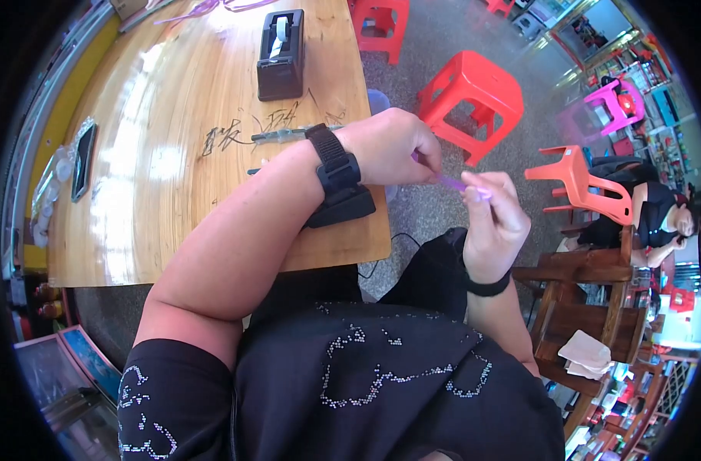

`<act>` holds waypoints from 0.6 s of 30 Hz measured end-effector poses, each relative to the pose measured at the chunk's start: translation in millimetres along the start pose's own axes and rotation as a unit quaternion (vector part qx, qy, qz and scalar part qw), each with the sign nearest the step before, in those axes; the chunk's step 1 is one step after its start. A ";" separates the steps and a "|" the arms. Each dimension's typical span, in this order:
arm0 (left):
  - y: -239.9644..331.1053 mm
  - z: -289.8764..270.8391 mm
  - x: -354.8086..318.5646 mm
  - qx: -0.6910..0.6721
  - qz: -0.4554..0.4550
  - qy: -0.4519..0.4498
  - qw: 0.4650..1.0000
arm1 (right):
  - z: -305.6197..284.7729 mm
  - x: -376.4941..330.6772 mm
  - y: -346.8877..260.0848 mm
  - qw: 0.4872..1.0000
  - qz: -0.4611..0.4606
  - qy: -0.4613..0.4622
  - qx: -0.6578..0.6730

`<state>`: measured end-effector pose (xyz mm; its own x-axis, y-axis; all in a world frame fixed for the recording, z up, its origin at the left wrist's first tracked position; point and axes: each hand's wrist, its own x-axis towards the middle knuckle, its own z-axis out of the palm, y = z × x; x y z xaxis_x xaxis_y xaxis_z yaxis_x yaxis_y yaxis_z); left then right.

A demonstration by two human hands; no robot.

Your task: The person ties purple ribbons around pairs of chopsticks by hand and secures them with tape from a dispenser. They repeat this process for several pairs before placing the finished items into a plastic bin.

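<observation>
Left hand (393, 150) and right hand (492, 219) each pinch one end of thin purple strip (452, 183), stretched between them at 3 o'clock off wooden table (174, 192). Possibly balloon, uninflated; black tape dispenser (281, 55) at 12 untouched.

Tape dispenser (281, 55), red stools (472, 98)

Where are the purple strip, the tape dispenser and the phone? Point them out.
purple strip (452, 182), head view, bare stretch between the hands.
tape dispenser (281, 58), head view, black body.
phone (83, 160), head view, dark screen.
</observation>
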<state>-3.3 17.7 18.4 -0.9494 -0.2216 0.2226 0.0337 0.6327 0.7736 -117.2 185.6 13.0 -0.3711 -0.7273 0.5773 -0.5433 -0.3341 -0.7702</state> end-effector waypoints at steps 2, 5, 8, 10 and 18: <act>-1.5 1.6 1.0 -0.041 -0.039 0.026 0.998 | 4.2 14.9 4.1 1.000 0.018 -0.007 0.012; -15.0 0.5 6.7 -0.120 -0.109 0.097 0.982 | 4.0 37.5 18.0 0.967 0.128 0.151 0.158; -15.0 -3.4 11.6 -0.193 -0.204 0.149 0.948 | -2.8 36.3 42.0 0.957 0.170 0.155 0.180; -16.5 -2.6 9.2 -0.189 -0.158 0.160 0.956 | 11.1 28.9 43.3 0.967 0.183 0.089 0.152; -19.1 -3.1 10.0 -0.235 -0.115 0.196 0.945 | 44.0 35.2 42.9 0.975 0.174 0.002 0.141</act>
<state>-12.4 1.1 7.7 -0.7629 -0.6296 0.1470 0.0628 0.1542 0.9860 -120.4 119.3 -11.6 -0.4997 -0.8236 0.2684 -0.1554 -0.2195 -0.9631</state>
